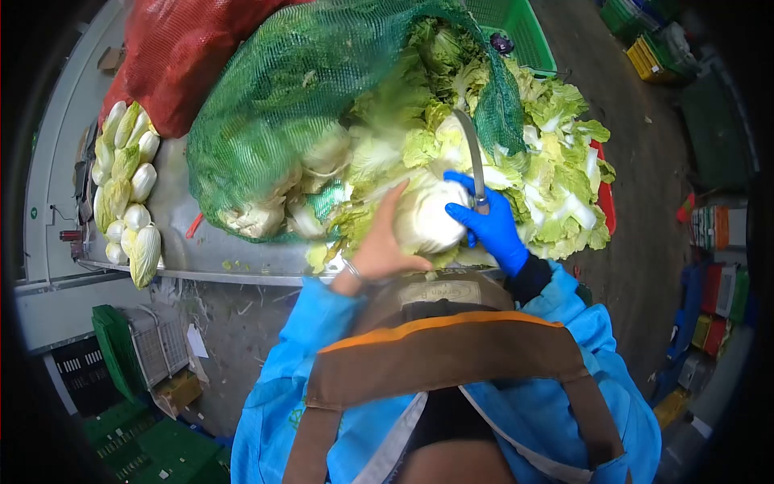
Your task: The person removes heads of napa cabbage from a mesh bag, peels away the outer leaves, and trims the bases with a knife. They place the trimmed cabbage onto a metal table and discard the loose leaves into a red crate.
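A napa cabbage (429,216) is held near the table's front edge, its pale cut base turned up toward me. My left hand (382,246), bare with a bracelet at the wrist, grips its left side with thumb and fingers spread around it. In a blue glove, my right hand (496,230) is closed on the handle of a curved knife (472,149), whose blade points away from me. The gloved fingers also touch the cabbage's right side. Loose cabbage leaves (560,189) are heaped to the right. Behind and left, a green mesh sack (266,105) holds more cabbages.
Trimmed cabbages (129,189) are stacked at the left end of the metal table (173,234). A red mesh sack (181,56) stands behind them. A green crate (528,36) is at the back, and a red container edge (606,202) shows under the leaves.
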Demonstrator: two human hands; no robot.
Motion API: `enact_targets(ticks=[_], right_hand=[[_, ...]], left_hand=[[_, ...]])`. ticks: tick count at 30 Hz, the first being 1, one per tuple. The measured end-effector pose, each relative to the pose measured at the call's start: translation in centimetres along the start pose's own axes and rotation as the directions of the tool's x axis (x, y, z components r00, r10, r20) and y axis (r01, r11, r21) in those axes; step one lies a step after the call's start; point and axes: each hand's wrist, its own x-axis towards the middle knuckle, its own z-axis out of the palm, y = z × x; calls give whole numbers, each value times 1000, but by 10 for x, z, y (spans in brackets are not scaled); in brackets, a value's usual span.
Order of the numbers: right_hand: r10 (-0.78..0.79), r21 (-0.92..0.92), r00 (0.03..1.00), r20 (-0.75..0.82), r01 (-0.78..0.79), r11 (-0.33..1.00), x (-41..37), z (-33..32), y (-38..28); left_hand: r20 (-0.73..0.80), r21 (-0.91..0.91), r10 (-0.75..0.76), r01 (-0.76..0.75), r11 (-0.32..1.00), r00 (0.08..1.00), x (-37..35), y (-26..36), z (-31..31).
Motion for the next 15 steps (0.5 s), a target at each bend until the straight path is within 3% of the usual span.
enact_targets(ticks=[1,2,3,5,6,7,9,11,13,14,15], right_hand=[[96,2,994,-52,-96,995,-1,2,12],[-6,7,998,-64,7,1000,-4,9,14],[-199,33,976,-93,202,979,-1,22,32],[-217,-224,967,-135,184,957,15,16,36],[-108,-76,983,-149,98,992,27,14,33],[-15,-98,990,-141,1,995,37,13,24],[217,-117,976,-1,-216,969,47,9,-4],[226,-158,973,43,-216,963,59,7,-2],[152,-247,988,-21,-153,957,69,5,21],[94,-431,995,-31,-98,897,79,-2,32],[81,-434,996,-23,-83,897,80,2,41]], left_hand=[[-13,59,83,-82,995,996,4,18,6],[-130,163,61,-39,986,990,6,44,13],[-225,105,77,-55,993,971,9,46,25],[-268,16,-11,16,1000,963,12,18,30],[-329,28,92,-88,996,940,16,14,30],[-328,34,102,-96,995,939,22,10,28],[-320,-245,-75,-6,969,945,31,8,21],[-302,-319,-65,-37,947,951,30,15,14],[-266,-207,8,-66,976,964,20,8,13],[-292,-179,-6,-48,983,956,17,4,16],[-303,-173,4,-59,983,953,11,-3,16]])
